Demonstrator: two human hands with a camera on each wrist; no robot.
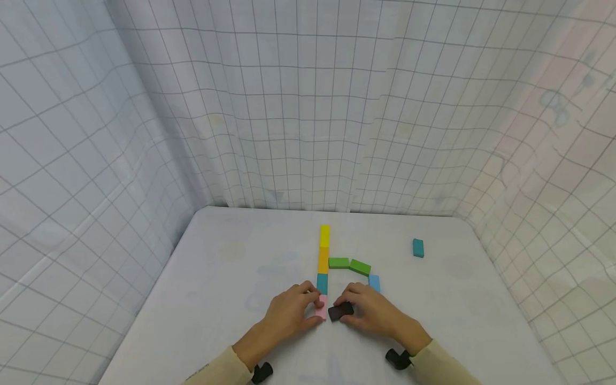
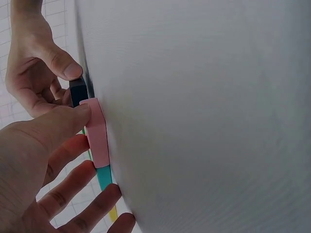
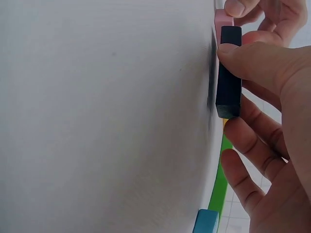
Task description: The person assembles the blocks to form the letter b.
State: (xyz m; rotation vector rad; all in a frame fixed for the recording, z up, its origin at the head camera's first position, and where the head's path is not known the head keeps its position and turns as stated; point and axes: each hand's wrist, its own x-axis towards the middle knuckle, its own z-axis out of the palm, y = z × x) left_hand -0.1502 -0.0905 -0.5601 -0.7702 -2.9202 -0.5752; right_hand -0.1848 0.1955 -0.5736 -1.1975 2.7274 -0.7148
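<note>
A pink block (image 1: 322,312) sits at the near end of a straight column, and my left hand (image 1: 292,312) grips it between thumb and fingers. Beyond it the column continues with a teal block (image 1: 322,284), an orange block (image 1: 324,260) and a yellow block (image 1: 325,236). Just right of the pink block, my right hand (image 1: 374,313) pinches a black block (image 3: 229,85), which is angled toward it. In the right wrist view, a dark shadow lies beside the black block. Two green blocks (image 1: 339,263) and a light blue block (image 1: 374,283) curve from the column toward my right hand.
A loose teal block (image 1: 418,248) lies at the far right of the white table (image 1: 231,299). White grid-patterned curtains (image 1: 332,133) enclose the back and both sides. Black devices (image 1: 398,359) are strapped at both wrists.
</note>
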